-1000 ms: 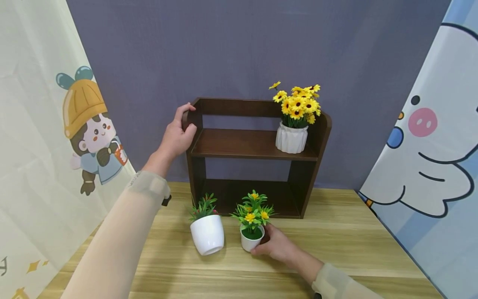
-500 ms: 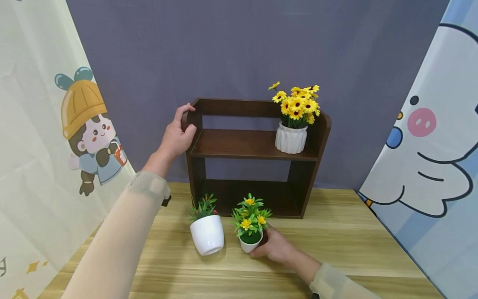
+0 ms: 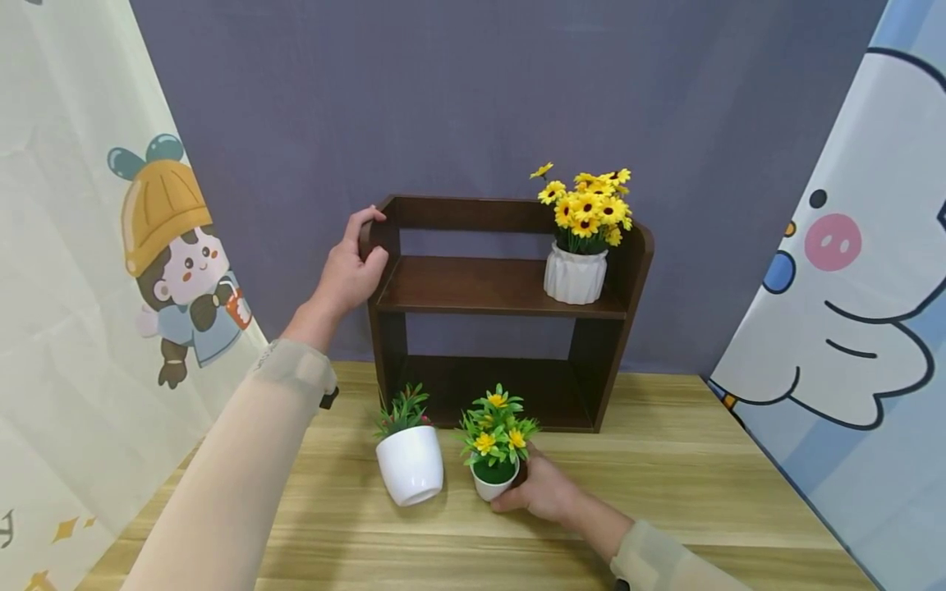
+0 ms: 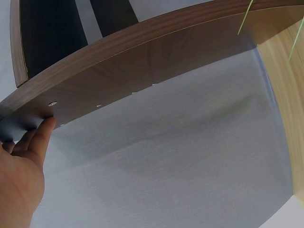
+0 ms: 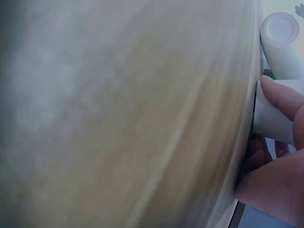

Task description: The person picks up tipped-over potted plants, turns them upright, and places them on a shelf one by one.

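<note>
A: What stands behind the left hand [image 3: 351,267]?
B: A backdrop [image 3: 443,98], dark blue-grey and plain, stretching across beyond the right hand [image 3: 545,491] too.
A: And out to the left of the left hand?
B: A cream sheet [image 3: 59,205], lightly creased, printed with a cartoon figure [image 3: 194,263] in a yellow cap [image 3: 164,209].
A: What about the far side, right of the right hand?
B: A blue sheet [image 3: 850,472], pale and slanting, with a big white creature [image 3: 835,332] outlined in black; its snout [image 3: 833,242] is pink.
A: And beneath?
B: A table [image 3: 687,460], light and wood-grained, spreads under the right hand and back towards the backdrop.
A: The light?
B: Soft, with a blurred shadow [image 3: 314,525] on the table below the left hand.
</note>
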`<state>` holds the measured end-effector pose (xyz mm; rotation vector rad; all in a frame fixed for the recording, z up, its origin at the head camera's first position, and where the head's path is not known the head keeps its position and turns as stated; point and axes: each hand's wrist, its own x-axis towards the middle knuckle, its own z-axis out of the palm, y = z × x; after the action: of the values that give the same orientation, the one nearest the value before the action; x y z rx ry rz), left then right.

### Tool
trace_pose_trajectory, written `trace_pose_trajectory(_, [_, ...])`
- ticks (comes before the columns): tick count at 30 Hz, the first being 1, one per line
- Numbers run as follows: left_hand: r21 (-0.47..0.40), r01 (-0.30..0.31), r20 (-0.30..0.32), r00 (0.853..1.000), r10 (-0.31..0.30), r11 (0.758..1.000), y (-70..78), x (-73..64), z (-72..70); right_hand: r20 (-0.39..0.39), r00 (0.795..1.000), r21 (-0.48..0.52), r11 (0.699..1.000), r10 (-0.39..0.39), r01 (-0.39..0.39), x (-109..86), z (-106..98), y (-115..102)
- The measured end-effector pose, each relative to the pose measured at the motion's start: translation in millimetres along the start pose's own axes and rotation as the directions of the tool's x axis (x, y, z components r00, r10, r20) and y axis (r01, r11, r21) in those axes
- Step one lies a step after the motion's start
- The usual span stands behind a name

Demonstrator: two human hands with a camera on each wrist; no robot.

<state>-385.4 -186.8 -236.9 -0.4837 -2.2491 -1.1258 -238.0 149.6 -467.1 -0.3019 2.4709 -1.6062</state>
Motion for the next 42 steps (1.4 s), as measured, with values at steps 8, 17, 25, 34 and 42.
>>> trace_pose_trajectory(8, [-0.004, 0.001, 0.005, 1.0, -0.001, 1.0, -0.8, -0.9, -0.3, 0.0, 1.0, -0.017, 1.0, 0.01, -0.01, -0.6, -2, 0])
trace_pose_trajectory(17, [-0.005, 0.005, 0.009, 1.0, -0.005, 1.0, -0.1, -1.4, -0.8, 0.087, 0.996, 0.015, 1.0, -0.015, 0.013, -2.1, -17, 8])
trace_pose_trajectory(25, [-0.005, 0.014, 0.012, 1.0, -0.014, 1.0, -0.5, -3.8, -2.7, 0.141, 0.99, 0.033, 0.999, -0.031, 0.026, 2.8, -18, 7])
trace_pose_trajectory(34, [-0.006, 0.013, 0.022, 1.0, -0.013, 1.0, -0.2, -4.0, -2.7, 0.161, 0.986, 0.053, 0.998, -0.043, 0.035, 7.8, -14, 8])
trace_pose_trajectory(42, [0.004, 0.006, 0.011, 1.0, -0.006, 1.0, 1.3, -2.2, -1.7, 0.127, 0.991, 0.047, 0.998, -0.042, 0.036, 7.0, -12, 8])
